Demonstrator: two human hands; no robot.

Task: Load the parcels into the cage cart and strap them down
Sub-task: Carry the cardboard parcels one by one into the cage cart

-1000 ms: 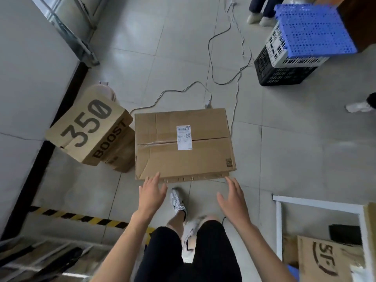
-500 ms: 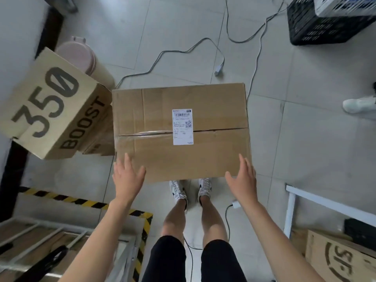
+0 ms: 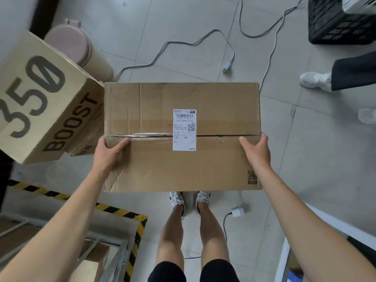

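— Hands first: the left hand (image 3: 109, 151) and right hand (image 3: 257, 152) are well apart. Each is clamped on a short end of the brown taped cardboard parcel (image 3: 162, 169), thumbs on top by the seam, fingers hidden down the sides.

— Where's the parcel?

— Dead centre, in front of the person, hiding the toes of the white trainers (image 3: 177, 200). It looks lifted to me.

— How would you carry it well?

— Fingers under the bottom edges. A side squeeze can slip, and the seven o'clock corner is creased. Level, white shipping label (image 3: 184, 130) up, tight to the body.

— Anything in the way?

— The tan "350 BOOST" shoebox (image 3: 40, 98) is just beside it at nine o'clock, so I'd rise clear before turning. A white plug adapter (image 3: 238, 212) and its cable lie at five o'clock near the feet, which is a trip risk. The white metal frame (image 3: 284, 257) at five o'clock may be the cage cart, but I cannot tell.
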